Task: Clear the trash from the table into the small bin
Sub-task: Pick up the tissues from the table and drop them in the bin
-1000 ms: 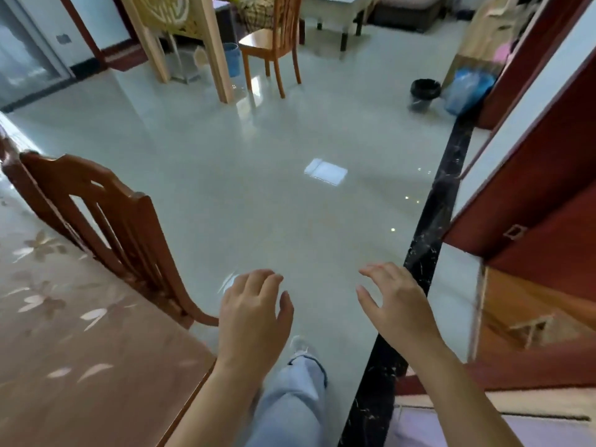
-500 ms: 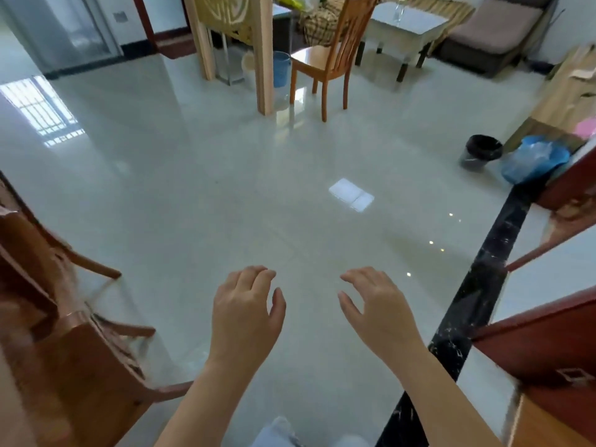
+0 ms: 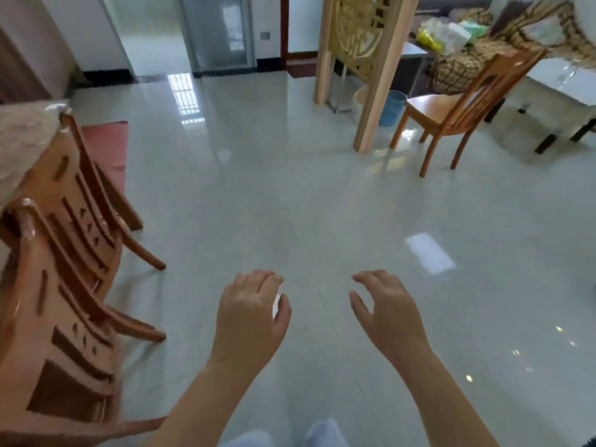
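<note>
My left hand and my right hand hang side by side over the pale tiled floor, fingers loosely curled, holding nothing. A small blue bin stands on the floor far ahead, beside a carved wooden screen. A small table behind the screen carries yellow and white bags. The black bin seen earlier is out of view.
Two wooden chairs stand close on my left, by a dining table edge. Another wooden chair stands far right near a white low table. A red mat lies at the left. A glass door is at the back.
The view has swung left: the dining table, red cabinet and black bin have left the frame, and the door and red mat came in. Both hands stay loosely curled and hold nothing.
</note>
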`<state>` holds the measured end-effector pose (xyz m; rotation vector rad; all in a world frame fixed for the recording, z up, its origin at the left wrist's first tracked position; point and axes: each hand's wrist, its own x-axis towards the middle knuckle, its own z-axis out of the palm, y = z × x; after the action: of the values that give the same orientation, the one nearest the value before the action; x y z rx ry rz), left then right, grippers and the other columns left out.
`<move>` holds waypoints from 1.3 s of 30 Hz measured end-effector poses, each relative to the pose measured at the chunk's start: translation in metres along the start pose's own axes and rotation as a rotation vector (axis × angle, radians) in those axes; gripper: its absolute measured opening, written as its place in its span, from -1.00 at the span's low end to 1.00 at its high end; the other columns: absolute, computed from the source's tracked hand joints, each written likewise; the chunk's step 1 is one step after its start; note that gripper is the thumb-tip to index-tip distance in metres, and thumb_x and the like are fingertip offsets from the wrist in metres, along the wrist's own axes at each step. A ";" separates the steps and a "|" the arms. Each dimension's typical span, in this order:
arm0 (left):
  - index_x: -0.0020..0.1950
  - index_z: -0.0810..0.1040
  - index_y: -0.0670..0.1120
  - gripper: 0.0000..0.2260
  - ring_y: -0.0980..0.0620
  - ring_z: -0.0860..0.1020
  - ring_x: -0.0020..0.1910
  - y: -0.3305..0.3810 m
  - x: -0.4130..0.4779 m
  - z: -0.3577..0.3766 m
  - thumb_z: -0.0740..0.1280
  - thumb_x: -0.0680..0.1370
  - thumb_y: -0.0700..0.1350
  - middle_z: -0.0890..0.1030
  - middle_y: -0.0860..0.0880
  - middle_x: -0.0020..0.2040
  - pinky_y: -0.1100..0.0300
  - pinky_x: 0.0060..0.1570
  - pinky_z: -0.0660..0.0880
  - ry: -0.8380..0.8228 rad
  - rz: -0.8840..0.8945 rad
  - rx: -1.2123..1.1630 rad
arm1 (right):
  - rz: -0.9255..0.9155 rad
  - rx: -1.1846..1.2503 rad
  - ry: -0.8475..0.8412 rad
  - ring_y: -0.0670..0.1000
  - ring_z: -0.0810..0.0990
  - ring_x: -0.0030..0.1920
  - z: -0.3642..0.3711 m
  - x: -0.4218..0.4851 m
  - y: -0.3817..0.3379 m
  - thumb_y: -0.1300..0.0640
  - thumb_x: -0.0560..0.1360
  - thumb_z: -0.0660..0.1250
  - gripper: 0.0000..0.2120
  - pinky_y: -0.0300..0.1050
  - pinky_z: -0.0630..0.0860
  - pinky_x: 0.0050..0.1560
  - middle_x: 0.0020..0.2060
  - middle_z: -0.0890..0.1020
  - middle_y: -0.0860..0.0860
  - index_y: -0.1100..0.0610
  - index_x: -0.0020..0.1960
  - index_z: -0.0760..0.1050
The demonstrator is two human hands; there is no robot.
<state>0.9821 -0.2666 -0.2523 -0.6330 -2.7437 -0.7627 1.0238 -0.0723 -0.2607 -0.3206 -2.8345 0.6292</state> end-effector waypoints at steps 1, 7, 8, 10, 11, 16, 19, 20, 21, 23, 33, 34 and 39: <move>-0.09 0.60 -0.21 -0.75 -0.16 0.58 -0.22 -0.001 0.013 0.000 0.19 0.42 -0.11 0.65 -0.15 -0.14 0.03 -0.22 0.55 0.012 -0.030 0.011 | -0.031 0.005 -0.013 0.14 0.54 0.02 0.001 0.022 0.001 0.17 0.43 0.34 -0.79 0.02 0.50 -0.01 -0.01 0.62 0.10 0.19 0.05 0.53; -0.07 0.60 -0.22 -0.79 -0.15 0.59 -0.21 -0.045 0.063 0.003 0.30 0.36 -0.17 0.65 -0.15 -0.14 0.01 -0.21 0.54 0.086 -0.294 0.108 | -0.253 0.073 -0.140 0.11 0.53 0.04 0.036 0.131 -0.026 0.14 0.44 0.34 -0.77 -0.02 0.46 0.01 0.02 0.61 0.05 0.16 0.08 0.52; -0.07 0.60 -0.22 -0.79 -0.15 0.59 -0.21 -0.056 0.070 0.003 0.30 0.35 -0.17 0.65 -0.15 -0.14 0.01 -0.22 0.53 0.094 -0.336 0.123 | -0.292 0.082 -0.167 0.11 0.53 0.05 0.045 0.148 -0.034 0.14 0.44 0.34 -0.77 -0.02 0.47 0.02 0.02 0.61 0.05 0.16 0.08 0.52; -0.07 0.59 -0.22 -0.79 -0.16 0.59 -0.21 -0.082 0.091 0.004 0.31 0.35 -0.17 0.64 -0.15 -0.14 0.01 -0.23 0.53 0.107 -0.407 0.137 | -0.346 0.090 -0.196 0.12 0.53 0.04 0.064 0.182 -0.050 0.14 0.44 0.35 -0.78 0.01 0.48 0.01 0.01 0.61 0.06 0.17 0.07 0.52; -0.07 0.59 -0.22 -0.79 -0.16 0.59 -0.21 -0.095 0.104 0.004 0.32 0.35 -0.18 0.64 -0.16 -0.14 0.01 -0.22 0.53 0.116 -0.431 0.143 | -0.365 0.088 -0.200 0.13 0.54 0.04 0.074 0.200 -0.059 0.15 0.43 0.36 -0.78 0.02 0.49 0.00 0.00 0.62 0.06 0.17 0.06 0.53; -0.04 0.58 -0.24 -0.80 -0.18 0.59 -0.14 -0.170 0.187 -0.004 0.44 0.35 -0.28 0.64 -0.19 -0.10 -0.02 -0.14 0.53 0.172 -0.469 0.135 | -0.430 0.053 -0.232 0.15 0.56 0.02 0.120 0.293 -0.115 0.17 0.41 0.38 -0.80 0.01 0.47 -0.02 -0.02 0.63 0.08 0.19 0.03 0.55; -0.02 0.58 -0.20 -0.82 -0.13 0.58 -0.10 -0.218 0.234 -0.026 0.38 0.41 -0.21 0.64 -0.15 -0.07 0.01 -0.10 0.52 0.211 -0.461 0.154 | -0.484 0.062 -0.246 0.16 0.57 -0.01 0.141 0.354 -0.166 0.18 0.40 0.39 -0.82 0.00 0.48 -0.04 -0.04 0.64 0.09 0.19 -0.01 0.57; -0.01 0.58 -0.19 -0.82 -0.11 0.58 -0.10 -0.234 0.247 -0.032 0.38 0.41 -0.20 0.64 -0.14 -0.07 0.02 -0.09 0.52 0.222 -0.460 0.171 | -0.510 0.072 -0.246 0.17 0.58 -0.02 0.149 0.373 -0.184 0.19 0.39 0.40 -0.82 0.01 0.50 -0.05 -0.06 0.64 0.10 0.19 -0.02 0.57; -0.01 0.58 -0.19 -0.82 -0.11 0.58 -0.09 -0.249 0.259 -0.037 0.40 0.41 -0.21 0.64 -0.13 -0.06 0.01 -0.08 0.52 0.226 -0.464 0.185 | -0.533 0.086 -0.245 0.18 0.58 -0.04 0.157 0.390 -0.202 0.20 0.38 0.41 -0.83 0.02 0.51 -0.07 -0.07 0.65 0.11 0.20 -0.04 0.57; 0.00 0.58 -0.18 -0.80 -0.11 0.58 -0.08 -0.277 0.279 -0.042 0.43 0.39 -0.22 0.64 -0.12 -0.06 0.00 -0.07 0.52 0.215 -0.500 0.200 | -0.561 0.121 -0.254 0.17 0.59 -0.06 0.174 0.417 -0.233 0.21 0.37 0.42 -0.84 0.02 0.52 -0.09 -0.09 0.65 0.11 0.20 -0.05 0.58; -0.03 0.59 -0.14 -0.78 -0.07 0.58 -0.09 -0.401 0.378 -0.045 0.47 0.35 -0.20 0.63 -0.08 -0.07 0.06 -0.11 0.53 0.224 -0.706 0.275 | -0.617 0.156 -0.394 0.17 0.58 -0.04 0.276 0.565 -0.304 0.19 0.41 0.38 -0.84 0.03 0.53 -0.11 -0.06 0.64 0.10 0.21 -0.02 0.57; -0.03 0.58 -0.15 -0.77 -0.08 0.58 -0.09 -0.415 0.394 -0.046 0.47 0.34 -0.21 0.63 -0.09 -0.07 0.04 -0.12 0.53 0.250 -0.718 0.284 | -0.635 0.163 -0.395 0.17 0.57 -0.03 0.286 0.586 -0.315 0.19 0.42 0.37 -0.84 0.02 0.52 -0.11 -0.05 0.64 0.10 0.20 -0.01 0.57; -0.05 0.59 -0.18 -0.79 -0.11 0.59 -0.13 -0.473 0.477 -0.058 0.47 0.34 -0.25 0.63 -0.12 -0.08 0.06 -0.17 0.52 0.332 -0.763 0.334 | -0.783 0.195 -0.413 0.16 0.57 -0.02 0.325 0.694 -0.376 0.18 0.42 0.37 -0.84 -0.05 0.48 -0.14 -0.04 0.64 0.09 0.20 -0.02 0.56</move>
<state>0.3489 -0.4980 -0.2567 0.5902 -2.6587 -0.4478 0.2173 -0.3530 -0.2687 1.0058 -2.8637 0.8294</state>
